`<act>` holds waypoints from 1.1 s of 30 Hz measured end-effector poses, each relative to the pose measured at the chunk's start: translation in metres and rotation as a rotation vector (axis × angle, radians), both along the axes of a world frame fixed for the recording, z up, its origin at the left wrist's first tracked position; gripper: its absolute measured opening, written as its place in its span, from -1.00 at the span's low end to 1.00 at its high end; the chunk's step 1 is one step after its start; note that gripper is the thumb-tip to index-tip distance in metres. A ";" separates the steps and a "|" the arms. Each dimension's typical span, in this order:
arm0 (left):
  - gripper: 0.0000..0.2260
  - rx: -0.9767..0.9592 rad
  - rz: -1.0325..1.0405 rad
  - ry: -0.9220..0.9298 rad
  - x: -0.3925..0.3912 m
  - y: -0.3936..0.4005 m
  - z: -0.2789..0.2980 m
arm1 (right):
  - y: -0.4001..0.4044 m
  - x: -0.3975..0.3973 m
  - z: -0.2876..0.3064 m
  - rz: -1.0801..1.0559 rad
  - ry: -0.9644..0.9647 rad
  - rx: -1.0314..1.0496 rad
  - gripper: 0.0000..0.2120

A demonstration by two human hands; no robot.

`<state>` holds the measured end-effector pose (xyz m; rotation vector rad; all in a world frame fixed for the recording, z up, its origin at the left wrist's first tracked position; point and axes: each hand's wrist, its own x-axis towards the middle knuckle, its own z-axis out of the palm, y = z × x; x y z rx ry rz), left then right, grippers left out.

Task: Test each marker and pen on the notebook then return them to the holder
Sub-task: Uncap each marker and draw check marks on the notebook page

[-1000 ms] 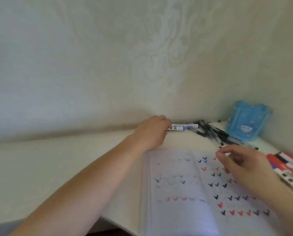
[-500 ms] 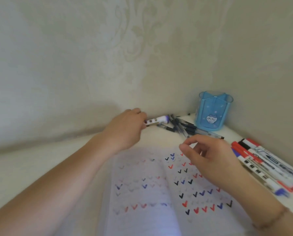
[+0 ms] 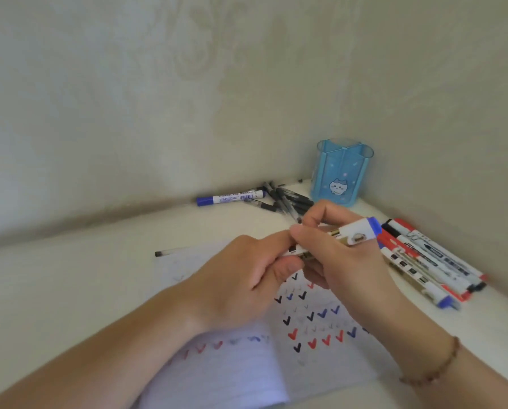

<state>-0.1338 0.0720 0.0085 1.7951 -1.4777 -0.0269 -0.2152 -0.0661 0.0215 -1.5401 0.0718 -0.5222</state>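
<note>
Both hands hold one white marker with a blue end (image 3: pixel 357 233) above the open notebook (image 3: pixel 314 343), whose pages carry red, blue and black tick marks. My left hand (image 3: pixel 247 278) pinches the marker's left end, which is hidden in its fingers. My right hand (image 3: pixel 335 255) grips the barrel. The blue translucent holder (image 3: pixel 339 172) stands in the corner at the back right and looks empty.
Another blue whiteboard marker (image 3: pixel 230 198) and a heap of dark pens (image 3: pixel 288 200) lie by the back wall. Several red, black and blue markers (image 3: pixel 426 261) lie in a row at the right. A thin pen (image 3: pixel 170 251) rests at the notebook's top left.
My left hand has come back from the wall with a blue marker, and my right hand has closed on its barrel. The camera has swung, so the scene has shifted in view.
</note>
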 end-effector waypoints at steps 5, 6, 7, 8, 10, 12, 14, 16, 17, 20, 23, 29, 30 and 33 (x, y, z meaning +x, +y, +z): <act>-0.85 -0.054 -0.131 0.114 -0.004 0.004 0.003 | 0.003 -0.007 0.007 0.043 -0.040 -0.098 -0.77; -0.85 -0.073 -0.160 0.135 -0.006 0.004 0.003 | 0.003 -0.009 0.009 0.046 -0.060 -0.130 -0.76; -0.83 -0.098 -0.189 0.149 -0.008 0.004 0.004 | 0.003 -0.010 0.011 0.044 -0.080 -0.164 -0.74; -0.80 -0.122 -0.217 0.153 -0.010 0.003 0.006 | 0.003 -0.011 0.011 0.042 -0.098 -0.191 -0.73; -0.81 -0.140 -0.276 0.181 -0.012 0.004 0.009 | 0.004 -0.012 0.012 0.041 -0.138 -0.232 -0.73; -0.84 -0.152 -0.326 0.215 -0.014 0.004 0.012 | 0.005 -0.013 0.010 0.048 -0.180 -0.259 -0.77; -0.82 -0.165 -0.349 0.251 -0.014 0.005 0.012 | 0.005 -0.013 0.011 0.056 -0.201 -0.285 -0.79; -0.79 -0.146 -0.362 0.288 -0.013 0.006 0.012 | 0.003 -0.015 0.013 0.050 -0.214 -0.338 -0.80; -0.77 -0.119 -0.365 0.307 -0.013 0.005 0.013 | 0.001 -0.015 0.015 0.044 -0.220 -0.389 -0.80; -0.81 -0.092 -0.303 0.351 -0.013 0.003 0.010 | -0.004 -0.015 0.021 0.068 -0.183 -0.468 -0.82; -0.61 -0.082 -0.217 0.404 -0.006 0.004 0.004 | -0.015 -0.020 0.023 0.140 -0.123 -0.300 -0.92; -0.74 0.002 -0.155 0.533 0.014 0.006 -0.003 | -0.036 -0.047 0.005 0.223 0.129 -0.145 -0.61; -0.76 0.005 -0.124 0.516 0.015 0.006 -0.005 | -0.034 -0.049 -0.006 0.173 0.190 -0.170 -0.60; -0.73 0.020 -0.101 0.440 0.012 0.004 -0.011 | -0.025 -0.054 -0.029 0.055 0.272 -0.210 -0.63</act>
